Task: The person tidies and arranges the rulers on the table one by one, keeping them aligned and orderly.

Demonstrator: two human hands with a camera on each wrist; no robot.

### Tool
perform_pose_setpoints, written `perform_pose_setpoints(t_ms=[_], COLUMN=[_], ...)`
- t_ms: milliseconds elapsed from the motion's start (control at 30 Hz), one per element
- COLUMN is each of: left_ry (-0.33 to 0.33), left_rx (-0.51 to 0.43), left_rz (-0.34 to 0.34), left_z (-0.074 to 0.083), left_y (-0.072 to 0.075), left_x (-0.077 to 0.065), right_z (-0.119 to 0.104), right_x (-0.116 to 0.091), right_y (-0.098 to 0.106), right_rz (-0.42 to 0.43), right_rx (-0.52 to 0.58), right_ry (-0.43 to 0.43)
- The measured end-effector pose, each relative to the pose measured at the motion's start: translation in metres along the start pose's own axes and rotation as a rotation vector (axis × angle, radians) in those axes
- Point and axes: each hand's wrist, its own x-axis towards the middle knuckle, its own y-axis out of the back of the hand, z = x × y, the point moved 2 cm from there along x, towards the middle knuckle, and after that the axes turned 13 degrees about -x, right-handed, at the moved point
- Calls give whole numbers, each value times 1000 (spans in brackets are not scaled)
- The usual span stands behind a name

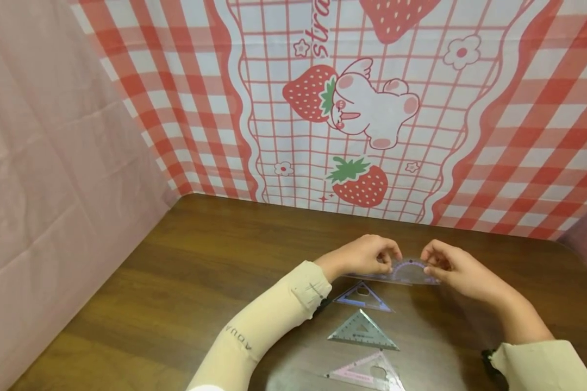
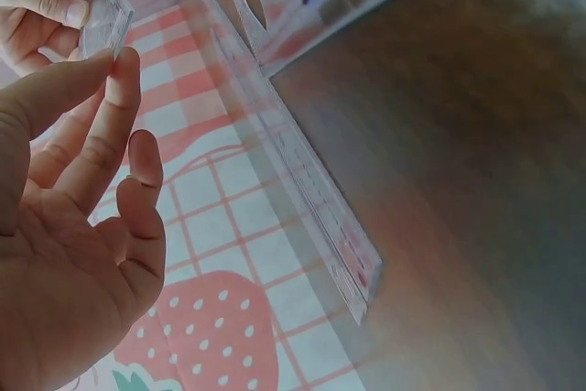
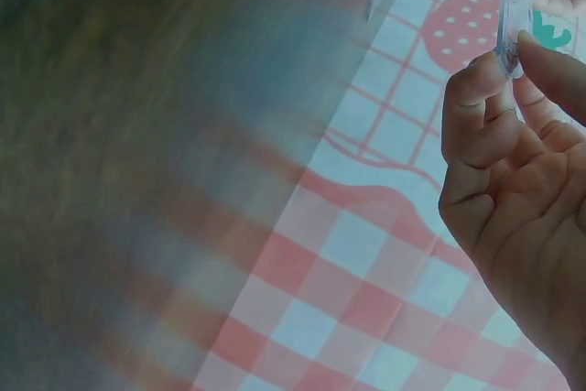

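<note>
A clear protractor (image 1: 411,270) with purple markings is held between both hands, raised off the table. My left hand (image 1: 364,255) pinches one end of it between thumb and finger. The opposite end is pinched by my right hand (image 1: 462,271), as the right wrist view also shows with the protractor (image 3: 515,16) edge-on. Below the hands, a clear ruler (image 2: 316,194) lies flat on the table. Nearer than the ruler is a blue-purple set square (image 1: 359,297), its tip close to the ruler.
A grey-green set square (image 1: 362,331) and a pink one (image 1: 369,372) lie in a column toward the near edge of the brown wooden table (image 1: 176,271). A strawberry-print cloth (image 1: 362,136) hangs behind the table, and a plain pink cloth (image 1: 54,163) hangs at the left.
</note>
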Motion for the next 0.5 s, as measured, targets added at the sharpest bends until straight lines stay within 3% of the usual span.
perform_pose_setpoints(t_ms=[500], left_ry=[-6], left_rx=[-11], left_rz=[4], left_z=[3], left_y=[1], left_x=[-24], right_z=[-21], right_x=[-2], right_y=[-6], right_rz=[-4], right_rx=[-19], right_ry=[33])
